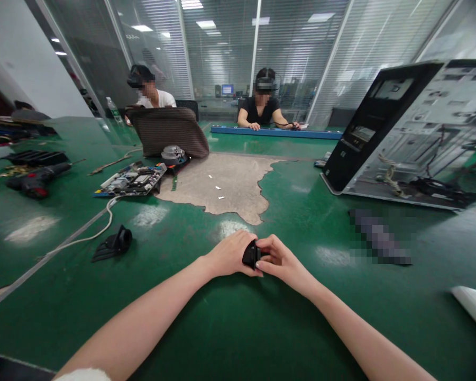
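Note:
Just in front of me, both hands meet around a small black part (250, 254), possibly plastic, whose exact kind I cannot make out. My left hand (232, 253) wraps it from the left, with the thumb below. On its right edge, my right hand (276, 258) pinches with thumb and fingers. The fingers cover much of the part. To the left on the green table (174, 307) lies a black plastic piece with a round collar (117, 243), apart from both hands.
At right stands an opened computer tower (376, 127), with a blurred dark object (381, 237) before it. Left are a circuit board (133, 180), a cooling fan (173, 154), a power drill (37, 180) and a white cable (91, 237). Two people sit across, one behind a blue bar (275, 132).

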The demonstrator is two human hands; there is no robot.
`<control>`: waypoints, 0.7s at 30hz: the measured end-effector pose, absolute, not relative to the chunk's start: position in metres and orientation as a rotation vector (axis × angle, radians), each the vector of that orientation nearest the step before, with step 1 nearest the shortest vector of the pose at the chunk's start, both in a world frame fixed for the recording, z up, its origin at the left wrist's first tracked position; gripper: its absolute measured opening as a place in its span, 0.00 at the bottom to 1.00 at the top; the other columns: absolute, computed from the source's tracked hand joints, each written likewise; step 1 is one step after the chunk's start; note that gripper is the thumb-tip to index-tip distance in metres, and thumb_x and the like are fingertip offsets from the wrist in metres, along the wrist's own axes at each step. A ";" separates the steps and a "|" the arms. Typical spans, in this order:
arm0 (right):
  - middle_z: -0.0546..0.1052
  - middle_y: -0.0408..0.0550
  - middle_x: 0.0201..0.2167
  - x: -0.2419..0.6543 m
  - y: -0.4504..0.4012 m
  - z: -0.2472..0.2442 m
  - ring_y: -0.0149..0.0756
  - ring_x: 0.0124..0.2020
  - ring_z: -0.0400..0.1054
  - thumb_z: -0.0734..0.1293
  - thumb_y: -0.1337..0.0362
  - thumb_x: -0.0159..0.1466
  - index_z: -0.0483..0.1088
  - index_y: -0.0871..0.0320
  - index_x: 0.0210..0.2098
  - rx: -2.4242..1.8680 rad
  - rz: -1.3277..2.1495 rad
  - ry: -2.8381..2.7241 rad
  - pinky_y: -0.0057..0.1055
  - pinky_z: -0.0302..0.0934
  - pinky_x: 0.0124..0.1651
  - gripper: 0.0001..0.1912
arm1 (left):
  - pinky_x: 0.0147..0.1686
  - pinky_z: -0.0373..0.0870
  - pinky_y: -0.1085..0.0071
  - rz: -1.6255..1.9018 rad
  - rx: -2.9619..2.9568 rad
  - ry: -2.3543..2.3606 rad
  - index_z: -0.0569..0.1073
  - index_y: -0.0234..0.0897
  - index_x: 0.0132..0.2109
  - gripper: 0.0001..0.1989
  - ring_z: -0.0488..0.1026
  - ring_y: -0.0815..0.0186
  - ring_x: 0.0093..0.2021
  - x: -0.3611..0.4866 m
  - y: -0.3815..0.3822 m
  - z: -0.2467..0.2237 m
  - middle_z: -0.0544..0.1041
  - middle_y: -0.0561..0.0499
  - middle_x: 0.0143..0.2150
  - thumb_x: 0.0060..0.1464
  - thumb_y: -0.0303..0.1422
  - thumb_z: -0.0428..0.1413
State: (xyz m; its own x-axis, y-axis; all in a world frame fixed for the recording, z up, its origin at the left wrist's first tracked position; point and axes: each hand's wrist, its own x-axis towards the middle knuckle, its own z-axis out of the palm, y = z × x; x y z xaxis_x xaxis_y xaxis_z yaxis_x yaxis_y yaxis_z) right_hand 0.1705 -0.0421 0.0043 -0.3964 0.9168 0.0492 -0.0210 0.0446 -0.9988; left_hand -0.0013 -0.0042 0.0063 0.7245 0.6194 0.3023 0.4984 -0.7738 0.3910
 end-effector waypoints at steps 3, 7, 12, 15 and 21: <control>0.65 0.41 0.32 0.167 -0.041 0.002 0.30 0.35 0.64 0.66 0.61 0.54 0.61 0.56 0.32 -0.960 1.405 -1.476 0.29 0.61 0.38 0.10 | 0.39 0.63 0.66 0.615 2.645 0.860 0.61 0.34 0.42 0.30 0.65 0.60 0.39 -0.002 -0.004 0.007 0.68 0.47 0.37 0.37 0.49 0.58; 0.67 0.42 0.31 0.164 -0.037 -0.004 0.31 0.34 0.64 0.65 0.58 0.55 0.61 0.56 0.32 -1.025 1.351 -1.451 0.30 0.61 0.38 0.10 | 0.39 0.63 0.66 0.635 2.626 0.869 0.61 0.34 0.43 0.31 0.65 0.60 0.39 -0.002 -0.004 0.007 0.68 0.47 0.38 0.36 0.48 0.59; 0.68 0.44 0.33 0.167 -0.037 -0.001 0.32 0.37 0.65 0.64 0.59 0.56 0.61 0.57 0.36 -1.034 1.385 -1.514 0.32 0.61 0.40 0.11 | 0.37 0.63 0.66 0.624 2.616 0.889 0.61 0.35 0.42 0.29 0.65 0.60 0.38 -0.001 -0.005 0.007 0.68 0.48 0.37 0.35 0.47 0.59; 0.68 0.44 0.35 0.170 -0.042 0.003 0.32 0.37 0.64 0.66 0.61 0.54 0.60 0.56 0.36 -0.970 1.422 -1.549 0.30 0.61 0.38 0.12 | 0.36 0.63 0.66 0.613 2.624 0.900 0.61 0.35 0.41 0.29 0.65 0.60 0.37 -0.001 -0.005 0.008 0.67 0.48 0.36 0.35 0.47 0.60; 0.66 0.42 0.31 0.167 -0.044 0.000 0.32 0.36 0.64 0.65 0.58 0.55 0.61 0.56 0.32 -0.964 1.361 -1.472 0.30 0.60 0.39 0.10 | 0.36 0.63 0.66 0.606 2.612 0.896 0.62 0.35 0.41 0.29 0.65 0.60 0.37 -0.001 -0.006 0.012 0.68 0.48 0.36 0.35 0.48 0.59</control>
State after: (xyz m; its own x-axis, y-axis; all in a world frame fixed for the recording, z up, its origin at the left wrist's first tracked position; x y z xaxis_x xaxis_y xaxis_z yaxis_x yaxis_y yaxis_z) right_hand 0.1668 -0.0436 -0.0003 -0.3058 0.9470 0.0987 -0.0245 0.0959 -0.9951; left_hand -0.0006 -0.0064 0.0117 0.7143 0.6378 0.2880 0.5051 -0.7548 0.4185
